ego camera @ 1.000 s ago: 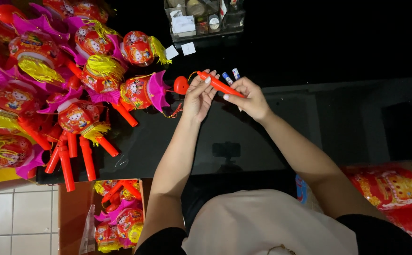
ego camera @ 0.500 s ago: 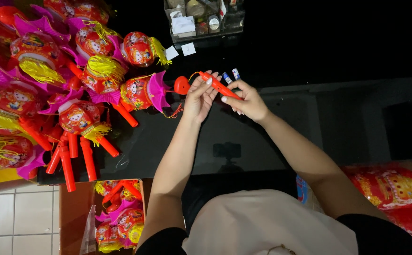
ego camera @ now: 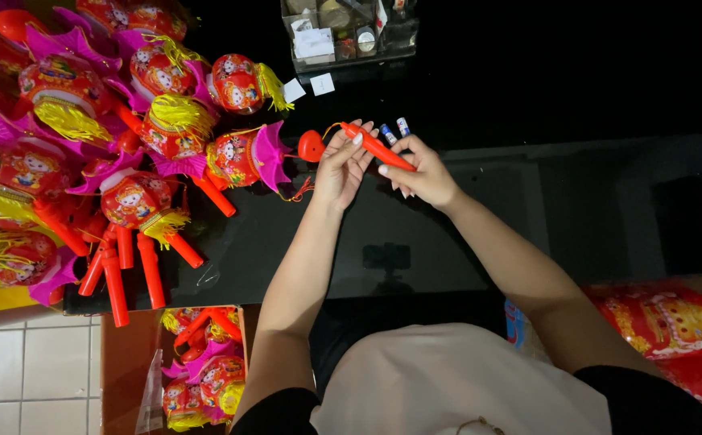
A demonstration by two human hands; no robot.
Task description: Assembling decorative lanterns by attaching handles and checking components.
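Both hands hold a red plastic lantern handle [ego camera: 373,145] over a black glossy table [ego camera: 528,201]. My left hand [ego camera: 341,165] pinches its upper end with the fingertips. My right hand [ego camera: 417,171] grips its lower end. A thin cord runs from the handle's tip to a small red cap [ego camera: 311,146] and on to a red and magenta toy lantern [ego camera: 240,157] lying just left of the hands. Two small batteries [ego camera: 395,130] lie on the table right behind the handle.
A heap of red lanterns [ego camera: 85,153] with yellow tassels and red handles covers the table's left side. A clear organiser box [ego camera: 349,31] stands at the back. A cardboard box of lanterns [ego camera: 202,362] sits on the floor, red printed bags [ego camera: 665,322] at right.
The hands have shifted only slightly; the handle stays held in both hands at about the same angle.
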